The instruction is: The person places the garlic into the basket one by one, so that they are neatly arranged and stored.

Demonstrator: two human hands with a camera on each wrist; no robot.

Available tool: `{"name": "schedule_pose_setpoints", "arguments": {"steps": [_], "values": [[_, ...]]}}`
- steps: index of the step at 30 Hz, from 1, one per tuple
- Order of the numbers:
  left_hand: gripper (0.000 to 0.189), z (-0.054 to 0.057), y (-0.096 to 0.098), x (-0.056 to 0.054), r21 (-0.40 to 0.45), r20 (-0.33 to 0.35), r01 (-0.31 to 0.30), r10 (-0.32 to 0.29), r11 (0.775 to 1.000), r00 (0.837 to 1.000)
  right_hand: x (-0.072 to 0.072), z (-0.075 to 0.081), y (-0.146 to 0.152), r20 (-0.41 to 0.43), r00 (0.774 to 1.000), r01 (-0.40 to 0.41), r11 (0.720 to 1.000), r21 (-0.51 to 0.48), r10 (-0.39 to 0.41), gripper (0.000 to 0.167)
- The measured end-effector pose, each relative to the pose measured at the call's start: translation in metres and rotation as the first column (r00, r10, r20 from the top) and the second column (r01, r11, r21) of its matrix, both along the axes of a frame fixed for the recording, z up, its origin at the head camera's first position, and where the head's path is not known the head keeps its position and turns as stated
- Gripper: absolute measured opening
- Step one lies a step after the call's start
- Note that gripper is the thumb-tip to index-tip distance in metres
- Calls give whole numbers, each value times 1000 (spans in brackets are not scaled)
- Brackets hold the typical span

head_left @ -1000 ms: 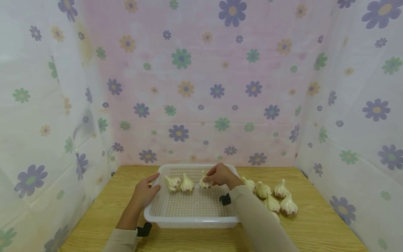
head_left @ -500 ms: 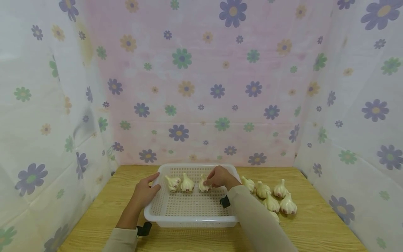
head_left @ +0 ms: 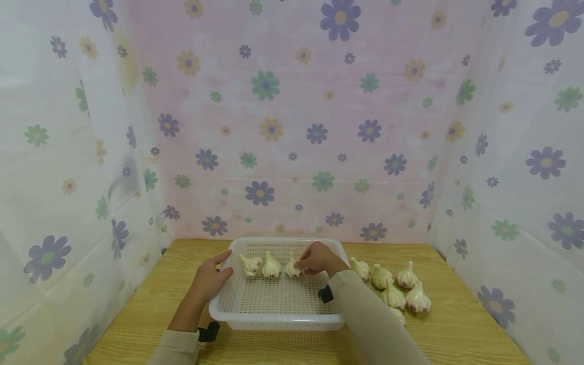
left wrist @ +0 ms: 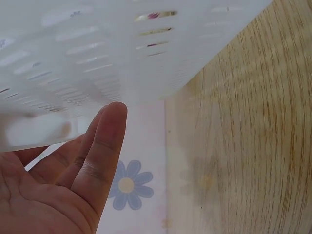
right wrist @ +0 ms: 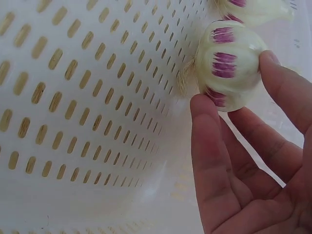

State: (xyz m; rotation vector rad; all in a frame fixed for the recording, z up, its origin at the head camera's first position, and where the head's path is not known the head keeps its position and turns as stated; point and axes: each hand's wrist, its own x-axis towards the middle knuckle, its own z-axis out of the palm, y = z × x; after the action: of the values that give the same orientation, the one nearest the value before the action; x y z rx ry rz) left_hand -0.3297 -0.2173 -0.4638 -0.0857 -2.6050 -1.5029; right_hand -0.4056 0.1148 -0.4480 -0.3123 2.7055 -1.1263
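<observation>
A white plastic basket [head_left: 278, 318] with slotted walls stands on the table. My left hand [head_left: 211, 278] grips its left rim; in the left wrist view, long fingers [left wrist: 105, 141] lie against the outer wall, while the rim partly hides the thumb side. Inside the basket, my right hand [head_left: 318, 257] pinches a garlic bulb [head_left: 292, 266] between thumb and fingers. This bulb has purple streaks and fine roots, and appears close to the basket floor in the right wrist view. To its left are two more bulbs, one upright [head_left: 271, 265] and one tilted [head_left: 251, 265].
Several garlic bulbs [head_left: 393, 295] lie on the wooden table [head_left: 461, 324] to the right of the basket, partly behind the right sleeve [head_left: 365, 309]. Flower-printed sheets [head_left: 292, 111] enclose the table at the back and both sides.
My right hand has shifted the pinched garlic bulb a little to the left, nearer the two other bulbs. The left hand and the basket have stayed in place.
</observation>
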Motion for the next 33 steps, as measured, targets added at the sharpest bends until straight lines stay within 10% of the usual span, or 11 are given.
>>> {"name": "schedule_pose_setpoints", "arguments": {"steps": [33], "values": [[61,1,0,0,4,-3,-6,6,1000,1000,2,9,2,-3,1000,-27,1000,-2,27,35]]}}
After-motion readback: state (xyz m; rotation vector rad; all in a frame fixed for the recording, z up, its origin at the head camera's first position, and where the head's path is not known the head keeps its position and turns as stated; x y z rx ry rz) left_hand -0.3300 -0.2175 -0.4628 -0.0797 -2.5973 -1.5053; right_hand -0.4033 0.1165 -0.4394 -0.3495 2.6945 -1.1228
